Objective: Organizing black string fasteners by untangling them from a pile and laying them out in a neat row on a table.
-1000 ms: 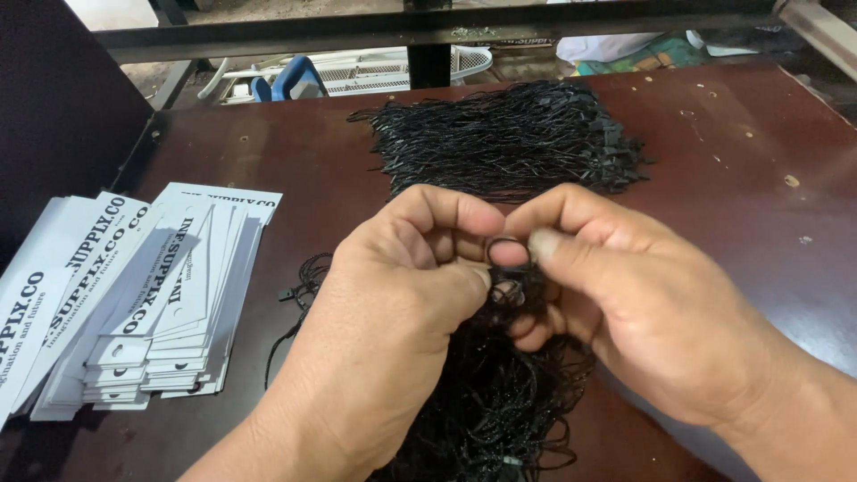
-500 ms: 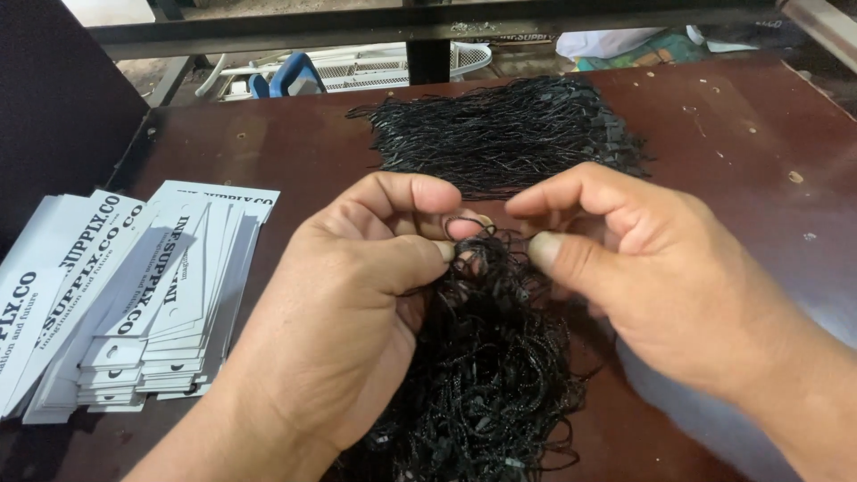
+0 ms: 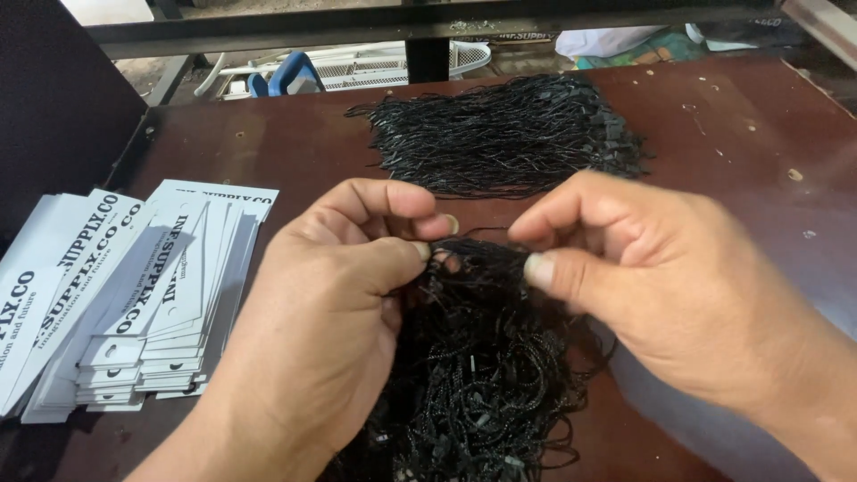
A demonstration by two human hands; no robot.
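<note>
Along the left edge of the dark brown bench [image 3: 295, 143] lie fanned stacks of white card tags [image 3: 134, 295] with black print and small punched holes, overlapping one another and reaching almost to the near edge. Just right of them, over the near middle of the bench, the left hand [image 3: 330, 330] comes up from the near edge with its back to the camera; its grip is clenched, thumb and forefinger pinching a thin black string [image 3: 473, 234] at the top of a tangled heap of black strings [image 3: 482, 375]. That heap lies on the bench at the near edge, between and beneath both hands, its loops and small plastic ends spilling down toward the camera. The pinched string runs in a short arc across the small gap between the hands to the right hand [image 3: 678, 295], which enters from the near right corner; its thumb and forefinger are closed on the other end of the same string, the remaining fingers curled loosely under. Farther back, toward the far edge and well apart from the hands, a second, neater bundle of black strings [image 3: 500, 134] lies spread sideways across the middle of the bench. Beyond the far edge a dark metal rail [image 3: 428, 27] runs across.
</note>
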